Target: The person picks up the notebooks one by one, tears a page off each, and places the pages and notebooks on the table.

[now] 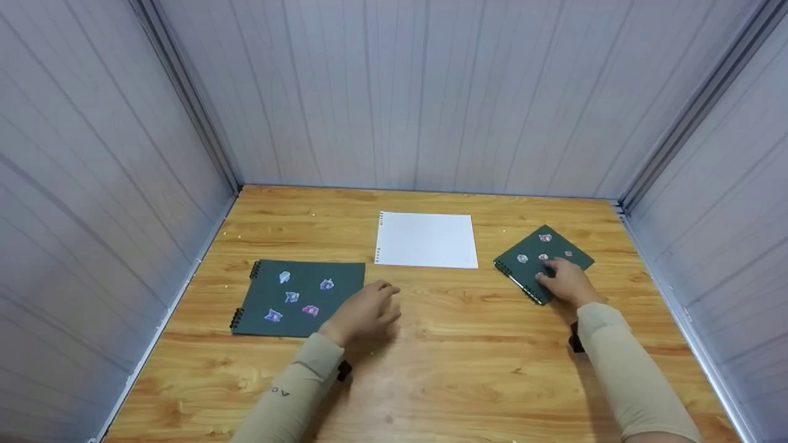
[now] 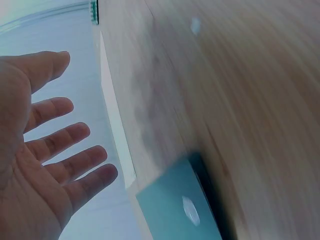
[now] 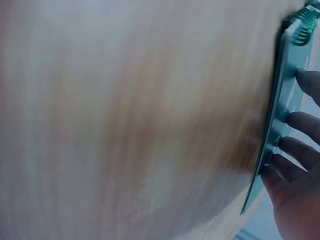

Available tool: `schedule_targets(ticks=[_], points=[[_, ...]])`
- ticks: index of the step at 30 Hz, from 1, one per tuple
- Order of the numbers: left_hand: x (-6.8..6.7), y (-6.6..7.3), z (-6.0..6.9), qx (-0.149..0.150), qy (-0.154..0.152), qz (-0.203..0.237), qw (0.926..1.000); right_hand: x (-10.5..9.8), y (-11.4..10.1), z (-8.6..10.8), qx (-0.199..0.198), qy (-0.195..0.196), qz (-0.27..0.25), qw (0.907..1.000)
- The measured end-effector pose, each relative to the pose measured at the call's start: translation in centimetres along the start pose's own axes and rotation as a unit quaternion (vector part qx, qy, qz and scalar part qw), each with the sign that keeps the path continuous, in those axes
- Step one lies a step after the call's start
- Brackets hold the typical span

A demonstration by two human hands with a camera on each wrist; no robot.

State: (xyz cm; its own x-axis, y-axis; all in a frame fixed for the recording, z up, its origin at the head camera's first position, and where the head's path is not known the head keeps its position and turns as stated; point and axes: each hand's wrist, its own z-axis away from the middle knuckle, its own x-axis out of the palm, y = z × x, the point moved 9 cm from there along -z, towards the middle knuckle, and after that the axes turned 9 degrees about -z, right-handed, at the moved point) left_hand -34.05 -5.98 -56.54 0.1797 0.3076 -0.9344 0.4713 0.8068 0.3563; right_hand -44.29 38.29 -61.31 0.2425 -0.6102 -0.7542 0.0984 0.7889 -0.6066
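On the left lies a larger dark green spiral notebook (image 1: 258, 292) with several purple, blue and pink stickers. My left hand (image 1: 366, 311) is held over its right edge with fingers loosely extended and nothing in them; in the left wrist view a corner of a green cover (image 2: 170, 202) shows below the spread fingers (image 2: 82, 185). To the right, a smaller dark green spiral notebook (image 1: 523, 240) lies turned at an angle, also with stickers. My right hand (image 1: 569, 282) rests its fingertips on that cover; the right wrist view shows the spread fingers (image 3: 300, 150) touching it.
A blank white sheet (image 1: 426, 240) with punched holes along its left side lies between the notebooks, farther back. Panelled walls (image 1: 394, 92) enclose the wooden table (image 1: 443, 369) at the back and both sides. Small white specks dot the tabletop.
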Motion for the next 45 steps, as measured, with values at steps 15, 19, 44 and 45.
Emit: schedule_targets(ticks=[15,19,44,45], points=[[1.6,3.2,-3.1,0.0,-0.026,-0.023,0.9994,4.1,-5.4,3.7,-0.046,0.008,0.042,0.998],[2.1,4.6,-3.9,0.016,-0.027,-0.043,0.9986,5.6,-6.8,4.9,-0.06,0.016,0.058,0.9964],[7.9,16.6,-8.5,0.168,-0.053,-0.208,0.962,2.6,-5.8,1.3,-0.061,0.011,0.013,0.998],[8.3,17.0,-8.5,0.171,-0.059,-0.212,0.9604,2.6,-5.6,1.2,-0.063,0.008,0.011,0.9979]])
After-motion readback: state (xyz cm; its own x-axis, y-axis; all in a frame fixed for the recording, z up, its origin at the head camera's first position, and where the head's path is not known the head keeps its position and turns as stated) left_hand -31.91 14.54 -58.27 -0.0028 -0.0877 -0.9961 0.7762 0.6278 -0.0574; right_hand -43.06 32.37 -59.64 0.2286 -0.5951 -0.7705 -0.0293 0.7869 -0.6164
